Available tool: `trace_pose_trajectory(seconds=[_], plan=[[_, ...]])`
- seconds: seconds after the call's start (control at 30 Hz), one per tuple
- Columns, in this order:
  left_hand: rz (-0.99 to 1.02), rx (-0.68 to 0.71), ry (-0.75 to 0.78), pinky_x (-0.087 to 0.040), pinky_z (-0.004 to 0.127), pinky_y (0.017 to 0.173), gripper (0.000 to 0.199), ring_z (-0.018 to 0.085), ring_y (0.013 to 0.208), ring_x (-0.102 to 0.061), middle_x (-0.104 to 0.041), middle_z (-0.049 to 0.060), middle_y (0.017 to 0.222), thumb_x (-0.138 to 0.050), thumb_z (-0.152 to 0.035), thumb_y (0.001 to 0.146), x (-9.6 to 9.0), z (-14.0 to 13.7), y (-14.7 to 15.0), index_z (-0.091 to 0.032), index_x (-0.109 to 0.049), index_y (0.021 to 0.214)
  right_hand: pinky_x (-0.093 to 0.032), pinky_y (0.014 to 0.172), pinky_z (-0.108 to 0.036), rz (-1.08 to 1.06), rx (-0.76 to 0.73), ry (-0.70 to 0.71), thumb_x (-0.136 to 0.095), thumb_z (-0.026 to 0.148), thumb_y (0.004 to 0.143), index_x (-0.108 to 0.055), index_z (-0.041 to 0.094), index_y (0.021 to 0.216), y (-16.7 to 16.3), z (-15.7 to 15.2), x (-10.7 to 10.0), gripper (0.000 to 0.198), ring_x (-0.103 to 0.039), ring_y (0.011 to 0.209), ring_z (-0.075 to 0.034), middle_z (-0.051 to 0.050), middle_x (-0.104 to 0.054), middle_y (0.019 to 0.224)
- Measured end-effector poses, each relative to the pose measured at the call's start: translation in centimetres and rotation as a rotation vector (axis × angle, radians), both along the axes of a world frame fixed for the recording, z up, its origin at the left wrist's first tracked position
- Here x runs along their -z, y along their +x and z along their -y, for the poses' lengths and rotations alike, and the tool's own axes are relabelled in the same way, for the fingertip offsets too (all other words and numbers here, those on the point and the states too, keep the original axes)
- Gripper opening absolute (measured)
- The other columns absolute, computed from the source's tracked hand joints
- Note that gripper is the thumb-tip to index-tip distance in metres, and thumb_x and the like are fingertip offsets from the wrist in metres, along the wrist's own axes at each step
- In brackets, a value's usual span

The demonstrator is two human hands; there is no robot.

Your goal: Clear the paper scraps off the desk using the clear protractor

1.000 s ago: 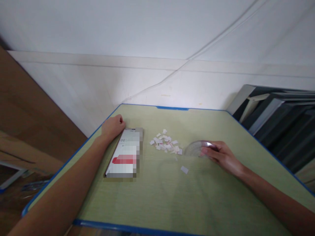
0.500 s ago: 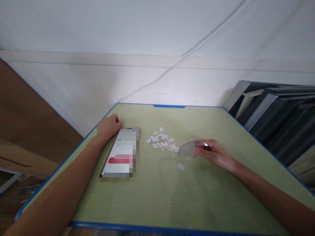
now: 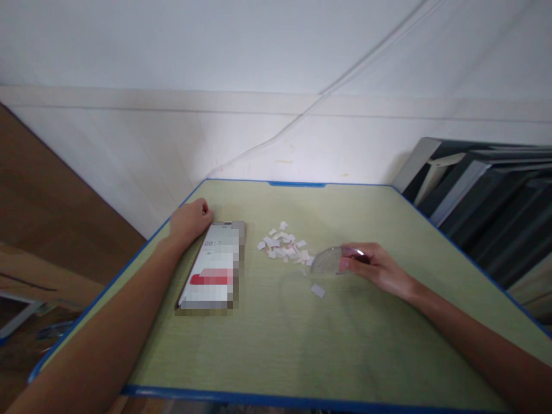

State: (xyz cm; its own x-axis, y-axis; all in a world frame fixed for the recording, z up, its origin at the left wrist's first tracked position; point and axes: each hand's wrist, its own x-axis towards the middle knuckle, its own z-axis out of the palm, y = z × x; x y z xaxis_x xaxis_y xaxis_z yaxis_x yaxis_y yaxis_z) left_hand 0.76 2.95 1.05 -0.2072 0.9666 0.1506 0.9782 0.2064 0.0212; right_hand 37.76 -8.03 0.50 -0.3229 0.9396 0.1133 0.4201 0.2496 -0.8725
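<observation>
Phone (image 3: 207, 261) lies left on the surface (image 3: 259, 345), a loose scrap (image 3: 318, 290) to its right; farther off, your right hand (image 3: 379, 267) pinches a clear protractor (image 3: 325, 260) (its edge beside the paper pile (image 3: 288, 252)), and your left hand (image 3: 190, 218) sits loosely fisted by the phone's far end.

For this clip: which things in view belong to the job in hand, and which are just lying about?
Seemingly in use:
- clear protractor, held in the right hand
- pile of paper scraps, beside the protractor
- single paper scrap, apart from the pile

Seemingly just there:
- phone, unheld, near the left hand
- dark panels, right
- cable along the wall
</observation>
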Motion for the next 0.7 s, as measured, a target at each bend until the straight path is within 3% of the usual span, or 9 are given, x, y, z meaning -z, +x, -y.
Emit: trace_pose_trajectory(seconds=[0.1,0.23,0.4,0.7], plan=[[-0.002,-0.007,-0.008,-0.046,0.035,0.071,0.034,0.030,0.096,-0.064,-0.070,0.014,0.104,-0.037,-0.032,0.085,-0.1,0.0,0.1,-0.019,-0.062,0.104,-0.028,0.046,-0.026,-0.014,0.105,0.046,-0.059,0.070,0.076,-0.057,0.020,0.060,-0.1,0.0,0.0,0.053,-0.036,0.049,-0.012,0.004,-0.042,0.052],[-0.004,-0.004,-0.010,-0.046,0.035,0.071,0.033,0.030,0.096,-0.064,-0.070,0.013,0.104,-0.038,-0.032,0.085,-0.1,0.1,0.2,-0.019,-0.062,0.104,-0.029,0.047,-0.026,0.007,0.015,0.016,-0.062,0.068,0.074,-0.054,0.019,0.056,-0.1,0.0,-0.1,0.053,-0.038,0.051,-0.012,0.002,-0.044,0.054],[-0.010,-0.001,-0.003,-0.046,0.035,0.070,0.034,0.030,0.094,-0.064,-0.070,0.014,0.103,-0.037,-0.032,0.085,0.1,0.0,0.0,-0.019,-0.062,0.104,-0.029,0.046,-0.026,-0.028,0.068,0.055,-0.060,0.069,0.076,-0.058,0.019,0.062,-0.1,0.2,-0.3,0.051,-0.036,0.049,-0.011,0.003,-0.044,0.054],[-0.005,-0.012,-0.001,-0.047,0.033,0.072,0.032,0.028,0.096,-0.064,-0.071,0.011,0.103,-0.039,-0.032,0.084,0.1,0.0,0.1,-0.021,-0.062,0.104,-0.032,0.049,-0.026,0.087,-0.168,0.131,-0.050,0.064,0.088,-0.049,0.020,0.057,-1.8,1.4,-0.5,0.054,-0.042,0.054,-0.012,0.002,-0.043,0.059]])
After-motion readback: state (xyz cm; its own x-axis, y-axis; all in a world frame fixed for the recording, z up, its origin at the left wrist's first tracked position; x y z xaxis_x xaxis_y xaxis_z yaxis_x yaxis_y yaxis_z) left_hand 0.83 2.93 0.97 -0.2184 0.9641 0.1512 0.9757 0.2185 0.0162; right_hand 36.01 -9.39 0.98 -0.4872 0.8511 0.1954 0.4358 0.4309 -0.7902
